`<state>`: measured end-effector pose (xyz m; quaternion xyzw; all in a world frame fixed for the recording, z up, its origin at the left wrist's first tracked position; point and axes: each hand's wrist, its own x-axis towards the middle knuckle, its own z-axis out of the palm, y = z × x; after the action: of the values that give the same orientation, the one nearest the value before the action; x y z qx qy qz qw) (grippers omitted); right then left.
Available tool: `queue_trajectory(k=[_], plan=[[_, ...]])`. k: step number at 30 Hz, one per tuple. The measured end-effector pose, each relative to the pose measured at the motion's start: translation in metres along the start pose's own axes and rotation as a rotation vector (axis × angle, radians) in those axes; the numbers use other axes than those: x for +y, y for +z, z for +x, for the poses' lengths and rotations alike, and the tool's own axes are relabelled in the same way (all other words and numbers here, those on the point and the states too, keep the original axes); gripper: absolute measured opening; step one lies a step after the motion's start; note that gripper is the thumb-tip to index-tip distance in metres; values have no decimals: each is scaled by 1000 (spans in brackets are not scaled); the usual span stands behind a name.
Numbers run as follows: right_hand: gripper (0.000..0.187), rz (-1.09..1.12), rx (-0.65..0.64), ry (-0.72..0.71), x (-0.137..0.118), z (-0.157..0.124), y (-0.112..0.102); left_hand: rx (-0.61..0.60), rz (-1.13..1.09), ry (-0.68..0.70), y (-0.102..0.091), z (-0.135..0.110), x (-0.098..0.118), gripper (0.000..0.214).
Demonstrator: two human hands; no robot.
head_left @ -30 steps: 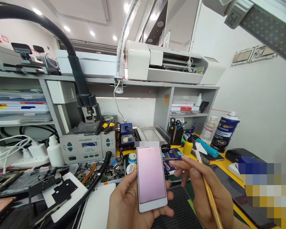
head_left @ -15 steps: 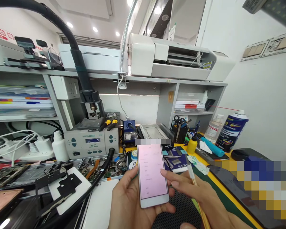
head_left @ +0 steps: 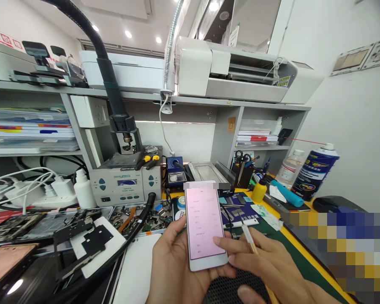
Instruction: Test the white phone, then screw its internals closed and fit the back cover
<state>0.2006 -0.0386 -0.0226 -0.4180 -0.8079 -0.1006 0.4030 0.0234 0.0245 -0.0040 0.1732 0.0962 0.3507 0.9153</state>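
Observation:
My left hand [head_left: 172,266] holds a white smartphone [head_left: 205,228] upright by its lower edge and sides. Its lit screen glows pinkish with lines of menu text. My right hand [head_left: 269,264] grips a thin yellow stick tool [head_left: 250,240] with a white tip, and its index finger touches the lower right of the phone's screen. Both hands hover above a black mesh pad [head_left: 232,287] near the bench's front edge.
A grey rework station [head_left: 126,185] with a black hose stands behind, beside a tray of small parts [head_left: 136,219]. A blue spray can [head_left: 316,171], yellow bottle [head_left: 259,191] and pen holder [head_left: 243,173] stand at right. Black brackets on a white plate [head_left: 88,245] lie left.
The phone's screen went from blank pink to a text menu. My right index finger moved from the phone's right side onto its lower screen. The view shifted slightly.

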Motion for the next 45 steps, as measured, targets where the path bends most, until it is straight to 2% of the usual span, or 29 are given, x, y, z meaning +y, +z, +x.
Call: queue_trajectory(k=[3, 12, 21, 28, 31, 35, 40, 45], plan=[[39, -28, 24, -7, 1, 1, -1, -1, 1, 13, -1, 0, 0, 53], [48, -34, 15, 11, 0, 18, -12, 17, 29, 15, 5, -3, 2, 56], [50, -29, -10, 32, -1, 16, -10, 9, 25, 13, 2, -1, 2, 54], [43, -76, -11, 18, -1, 19, -10, 19, 7, 5, 3, 0, 1, 54], [37, -76, 7, -68, 0, 20, -12, 10, 1, 21, 1, 2, -1, 55], [31, -63, -32, -157, -1, 21, -15, -4, 2, 16, -1, 3, -1, 57], [24, -73, -30, -170, -3, 20, -14, -14, 3, 8, -2, 3, -1, 59], [20, -49, 74, -105, -8, 14, -7, -16, -14, 11, -3, 2, -1, 60]])
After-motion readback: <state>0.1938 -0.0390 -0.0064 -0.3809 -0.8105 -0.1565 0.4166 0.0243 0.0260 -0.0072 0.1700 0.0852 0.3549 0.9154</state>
